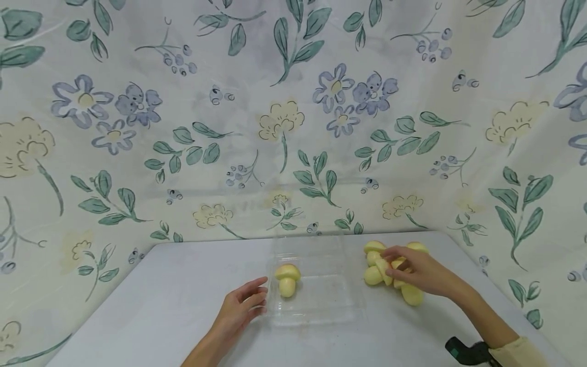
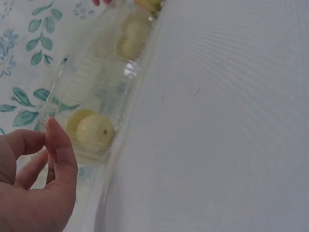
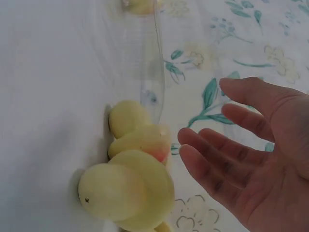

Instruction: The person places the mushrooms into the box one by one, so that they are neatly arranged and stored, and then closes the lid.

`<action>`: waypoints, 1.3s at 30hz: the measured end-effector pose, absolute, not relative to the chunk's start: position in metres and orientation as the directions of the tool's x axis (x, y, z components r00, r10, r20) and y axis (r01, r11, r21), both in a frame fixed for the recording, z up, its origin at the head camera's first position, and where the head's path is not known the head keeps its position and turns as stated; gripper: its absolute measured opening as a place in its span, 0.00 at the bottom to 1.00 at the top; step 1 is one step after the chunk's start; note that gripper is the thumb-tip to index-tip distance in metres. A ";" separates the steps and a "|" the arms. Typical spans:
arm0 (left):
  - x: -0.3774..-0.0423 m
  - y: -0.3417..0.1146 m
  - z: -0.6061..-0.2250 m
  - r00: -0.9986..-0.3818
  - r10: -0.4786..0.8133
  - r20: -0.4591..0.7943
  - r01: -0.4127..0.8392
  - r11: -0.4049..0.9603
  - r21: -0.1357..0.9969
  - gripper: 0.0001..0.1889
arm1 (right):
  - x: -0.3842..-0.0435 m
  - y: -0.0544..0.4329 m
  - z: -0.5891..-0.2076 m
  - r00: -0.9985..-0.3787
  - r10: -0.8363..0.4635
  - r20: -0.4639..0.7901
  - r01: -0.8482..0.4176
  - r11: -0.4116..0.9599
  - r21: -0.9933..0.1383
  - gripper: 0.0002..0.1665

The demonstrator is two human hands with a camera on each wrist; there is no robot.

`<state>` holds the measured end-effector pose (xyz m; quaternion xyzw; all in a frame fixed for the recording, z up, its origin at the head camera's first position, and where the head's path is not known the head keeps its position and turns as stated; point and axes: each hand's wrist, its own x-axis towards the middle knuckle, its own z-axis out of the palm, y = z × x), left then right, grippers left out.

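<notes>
A clear plastic box (image 1: 316,312) lies on the white table, with one pale yellow toy mushroom (image 1: 287,280) in its left part. My left hand (image 1: 242,305) is at the box's left side, fingers loosely bent and fingertips right at the wall. In the left wrist view that mushroom (image 2: 95,131) shows through the plastic beside the fingers. To the right of the box lies a pile of several similar toy mushrooms (image 1: 411,294). My right hand (image 1: 419,270) reaches over this pile with its fingers apart. The right wrist view shows the palm beside the mushrooms (image 3: 111,191), nothing gripped.
Behind the table (image 1: 192,285) hangs a floral cloth (image 1: 284,193), reaching down to its back edge. A black strap device (image 1: 468,350) sits near my right sleeve (image 1: 518,352). The box's transparent raised lid (image 1: 307,244) stands toward the cloth.
</notes>
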<state>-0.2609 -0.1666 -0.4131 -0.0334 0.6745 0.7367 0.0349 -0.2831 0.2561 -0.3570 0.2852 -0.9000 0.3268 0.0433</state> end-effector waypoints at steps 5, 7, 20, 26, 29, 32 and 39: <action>-0.258 -0.166 -0.414 -0.996 0.035 -0.082 -0.085 -0.096 0.992 0.25 | -0.283 0.265 -0.360 -0.847 -0.460 0.267 -0.525 0.644 -0.556 0.21; -0.258 -0.166 -0.415 -0.996 0.043 -0.079 -0.083 -0.100 0.991 0.26 | -0.282 0.268 -0.359 -0.845 -0.457 0.278 -0.531 0.652 -0.541 0.20; -0.258 -0.168 -0.408 -0.996 0.056 -0.072 -0.077 -0.104 0.992 0.27 | -0.284 0.283 -0.353 -0.884 -0.432 0.177 -0.447 0.675 -0.588 0.26; -0.258 -0.167 -0.409 -0.996 0.058 -0.068 -0.074 -0.110 0.991 0.27 | -0.285 0.288 -0.352 -0.898 -0.420 0.135 -0.413 0.694 -0.590 0.28; -0.258 -0.167 -0.410 -0.996 0.054 -0.067 -0.073 -0.110 0.991 0.26 | -0.286 0.292 -0.351 -0.901 -0.415 0.123 -0.405 0.708 -0.579 0.29; -0.258 -0.167 -0.411 -0.997 0.046 -0.066 -0.071 -0.107 0.992 0.26 | -0.285 0.295 -0.352 -0.898 -0.426 0.113 -0.408 0.708 -0.577 0.30; -0.258 -0.167 -0.411 -0.997 0.044 -0.070 -0.074 -0.104 0.992 0.26 | -0.282 0.298 -0.354 -0.896 -0.444 0.026 -0.366 0.702 -0.612 0.31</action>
